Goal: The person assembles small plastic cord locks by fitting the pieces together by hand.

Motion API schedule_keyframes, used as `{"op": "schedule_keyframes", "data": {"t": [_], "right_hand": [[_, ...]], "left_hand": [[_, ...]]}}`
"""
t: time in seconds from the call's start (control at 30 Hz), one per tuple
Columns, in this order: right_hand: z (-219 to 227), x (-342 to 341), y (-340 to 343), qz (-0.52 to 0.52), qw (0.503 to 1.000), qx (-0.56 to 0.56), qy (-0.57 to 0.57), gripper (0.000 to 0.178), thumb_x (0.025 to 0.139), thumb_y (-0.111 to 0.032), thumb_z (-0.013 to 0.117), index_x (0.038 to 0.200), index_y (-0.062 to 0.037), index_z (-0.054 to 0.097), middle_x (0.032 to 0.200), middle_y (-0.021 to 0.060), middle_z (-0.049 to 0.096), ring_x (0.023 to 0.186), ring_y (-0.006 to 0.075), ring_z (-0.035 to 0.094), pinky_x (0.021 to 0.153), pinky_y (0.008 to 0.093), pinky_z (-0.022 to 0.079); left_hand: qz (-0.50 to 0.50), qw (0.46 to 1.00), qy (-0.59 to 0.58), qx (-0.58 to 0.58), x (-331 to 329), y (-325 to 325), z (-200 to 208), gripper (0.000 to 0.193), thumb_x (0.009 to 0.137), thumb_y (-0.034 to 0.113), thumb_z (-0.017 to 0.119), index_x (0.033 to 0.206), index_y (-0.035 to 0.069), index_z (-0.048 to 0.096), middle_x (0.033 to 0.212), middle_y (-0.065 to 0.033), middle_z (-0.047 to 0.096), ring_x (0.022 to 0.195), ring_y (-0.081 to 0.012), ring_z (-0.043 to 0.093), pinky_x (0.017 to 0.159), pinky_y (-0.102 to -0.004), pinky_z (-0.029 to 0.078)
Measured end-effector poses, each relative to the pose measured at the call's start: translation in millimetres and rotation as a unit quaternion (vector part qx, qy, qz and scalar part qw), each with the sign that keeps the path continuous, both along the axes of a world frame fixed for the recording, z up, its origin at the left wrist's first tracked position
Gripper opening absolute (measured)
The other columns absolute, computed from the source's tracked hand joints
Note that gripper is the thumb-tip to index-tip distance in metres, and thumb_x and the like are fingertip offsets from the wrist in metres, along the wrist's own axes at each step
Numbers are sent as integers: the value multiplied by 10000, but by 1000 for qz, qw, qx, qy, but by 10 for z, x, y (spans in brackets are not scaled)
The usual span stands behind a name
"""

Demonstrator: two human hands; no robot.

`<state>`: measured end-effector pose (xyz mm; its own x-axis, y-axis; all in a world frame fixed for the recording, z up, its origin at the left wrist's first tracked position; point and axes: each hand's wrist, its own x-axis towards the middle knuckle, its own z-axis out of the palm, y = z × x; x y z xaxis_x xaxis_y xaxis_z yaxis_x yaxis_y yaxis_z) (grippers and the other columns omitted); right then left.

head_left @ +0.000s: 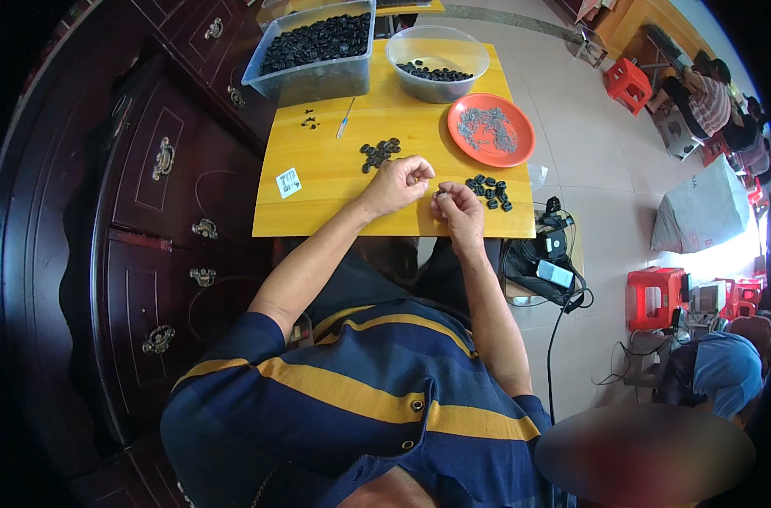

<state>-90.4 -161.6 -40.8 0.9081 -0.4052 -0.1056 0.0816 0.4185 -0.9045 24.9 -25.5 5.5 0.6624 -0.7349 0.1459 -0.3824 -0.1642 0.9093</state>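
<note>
My left hand [400,185] is over the front part of the yellow table [317,207], its fingers curled together in a pinch; anything in them is too small to make out. Close to its right, my right hand [461,212] pinches a small dark piece [440,193] between thumb and fingers. The two hands are slightly apart. Beyond my left hand lies a loose group of small black parts [380,153]. A second group of black parts [489,191] rests beside my right hand. Farther back, an orange-red plate [527,146] holds many thin grey metal pieces [489,129].
A clear bin [309,85] heaped with black parts and a clear round bowl [436,91] stand at the back. A blue-white pen-like tool [343,127], tiny black bits [310,123] and a printed card [289,183] lie at left. Dark drawers [148,220] flank the table; cables [563,245] sit right.
</note>
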Motion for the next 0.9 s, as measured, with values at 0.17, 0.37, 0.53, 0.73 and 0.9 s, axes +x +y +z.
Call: {"op": "schedule_keyframes", "data": {"t": [0.17, 0.37, 0.53, 0.73, 0.9], "right_hand": [[3, 1, 7, -2, 1000, -10, 10, 172, 911, -42, 598, 1079, -4, 604, 872, 29, 646, 738, 97, 622, 663, 228, 517], [-6, 7, 5, 7, 998, -50, 27, 177, 923, -47, 606, 1094, -2, 604, 877, 35, 647, 726, 105, 621, 671, 236, 515], [-9, 17, 31, 1, 998, -67, 19, 163, 904, -24, 609, 1061, 15, 626, 845, 21, 644, 685, 74, 595, 622, 215, 495], [-37, 22, 40, -2, 998, -65, 17, 162, 904, -33, 609, 1058, 17, 615, 828, 18, 634, 683, 73, 591, 628, 215, 497], [-25, 17, 35, 2, 997, -73, 21, 156, 901, -41, 615, 1047, 15, 611, 824, 16, 632, 687, 71, 592, 632, 216, 500]], "left_hand": [[-1, 1000, -13, -27, -49, -35, -11, 150, 826, 28, 612, 974, 11, 598, 803, -17, 618, 696, -74, 574, 660, -255, 490], [-11, 1000, -11, 2, -41, -50, -14, 164, 831, 37, 624, 991, 22, 592, 833, -30, 636, 746, -84, 602, 688, -265, 499], [-11, 1000, -21, 20, -33, -53, 17, 163, 826, 35, 630, 983, 31, 590, 830, -34, 640, 730, -93, 609, 675, -268, 497], [-9, 998, -59, -13, -41, -47, 4, 151, 811, 19, 632, 954, 25, 584, 759, -50, 642, 618, -108, 595, 607, -268, 492], [-20, 997, -65, 34, -58, -43, 64, 174, 815, 38, 642, 980, 31, 587, 826, -63, 647, 710, -131, 620, 661, -273, 500]]}}
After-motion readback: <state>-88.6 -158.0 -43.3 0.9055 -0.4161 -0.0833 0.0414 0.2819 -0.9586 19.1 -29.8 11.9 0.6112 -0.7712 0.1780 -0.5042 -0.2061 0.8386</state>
